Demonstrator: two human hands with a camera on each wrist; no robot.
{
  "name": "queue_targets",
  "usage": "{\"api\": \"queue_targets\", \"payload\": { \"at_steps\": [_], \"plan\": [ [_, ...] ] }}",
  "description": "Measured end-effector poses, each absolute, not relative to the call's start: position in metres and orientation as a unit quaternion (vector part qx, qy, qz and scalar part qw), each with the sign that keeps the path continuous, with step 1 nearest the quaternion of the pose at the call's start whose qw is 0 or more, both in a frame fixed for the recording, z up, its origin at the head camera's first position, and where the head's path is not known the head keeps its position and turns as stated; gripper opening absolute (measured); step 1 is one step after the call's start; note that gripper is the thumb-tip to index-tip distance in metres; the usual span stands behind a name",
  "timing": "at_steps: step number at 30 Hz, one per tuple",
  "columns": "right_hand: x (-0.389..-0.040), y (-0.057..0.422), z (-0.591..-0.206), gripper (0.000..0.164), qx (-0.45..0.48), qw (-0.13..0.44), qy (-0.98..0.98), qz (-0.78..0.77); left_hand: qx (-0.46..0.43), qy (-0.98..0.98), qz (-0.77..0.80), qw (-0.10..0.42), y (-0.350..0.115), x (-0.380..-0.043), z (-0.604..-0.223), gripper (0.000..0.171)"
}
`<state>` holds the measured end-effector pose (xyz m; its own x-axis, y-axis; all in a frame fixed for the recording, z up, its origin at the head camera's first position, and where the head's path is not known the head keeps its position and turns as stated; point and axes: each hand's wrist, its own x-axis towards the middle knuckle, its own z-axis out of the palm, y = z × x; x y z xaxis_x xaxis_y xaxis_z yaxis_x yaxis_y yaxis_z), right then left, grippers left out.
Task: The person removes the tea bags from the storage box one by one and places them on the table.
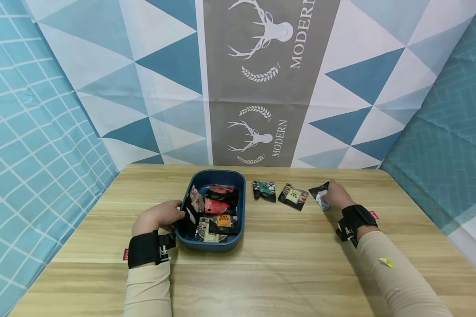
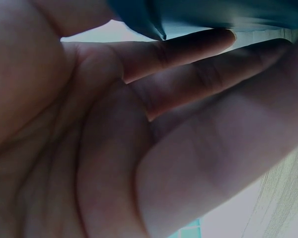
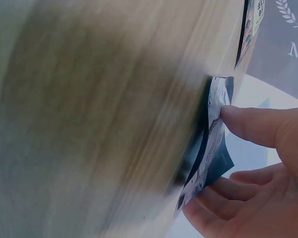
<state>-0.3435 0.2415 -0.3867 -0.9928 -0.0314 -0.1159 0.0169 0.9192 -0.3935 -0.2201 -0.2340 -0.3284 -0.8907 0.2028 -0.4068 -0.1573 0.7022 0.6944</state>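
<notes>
At the left of the dark blue bin (image 1: pixel 210 247), my left hand (image 1: pixel 158 218) grips its side rim. In the left wrist view, fingers (image 2: pixel 198 57) lie close to the bin's outer wall (image 2: pixel 213 15); the thumb's tip is hidden. Several small snack packets (image 1: pixel 217 205) in black, red and brown fill the bin. On the right, my right hand (image 1: pixel 338 194) pinches a small packet (image 1: pixel 321 199) between thumb and fingers, its silvery printed side showing. In the right wrist view this packet (image 3: pixel 211 139) stands tilted on edge close to the tabletop.
Between bin and right hand, a packet with a green label (image 1: pixel 264 190) and another with a pale yellow label (image 1: pixel 293 196) lie on the wooden table (image 1: pixel 269 273). A patterned cloth backdrop (image 1: pixel 174 88) rises behind the table's far edge; more cloth hangs at both sides.
</notes>
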Motion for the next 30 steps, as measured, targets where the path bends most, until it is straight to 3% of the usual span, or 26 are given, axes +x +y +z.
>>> {"api": "queue_targets", "payload": {
  "at_steps": [10, 17, 23, 30],
  "plan": [
    [-0.343, 0.241, -0.387, 0.032, -0.007, 0.090, 0.975, -0.201, 0.015, 0.892, 0.388, 0.232, -0.235, -0.219, -0.328, 0.044],
    [-0.330, 0.224, -0.371, 0.048, -0.054, 0.043, 0.969, -0.238, 0.018, 0.889, 0.392, 0.237, -0.235, -0.220, -0.328, 0.051],
    [-0.326, 0.199, -0.363, 0.036, -0.074, -0.040, 0.967, -0.242, 0.018, 0.887, 0.396, 0.237, -0.235, -0.219, -0.328, 0.050],
    [-0.318, 0.170, -0.350, 0.032, -0.135, -0.031, 0.950, -0.281, 0.016, 0.885, 0.399, 0.238, -0.235, -0.219, -0.328, 0.050]
  ]
}}
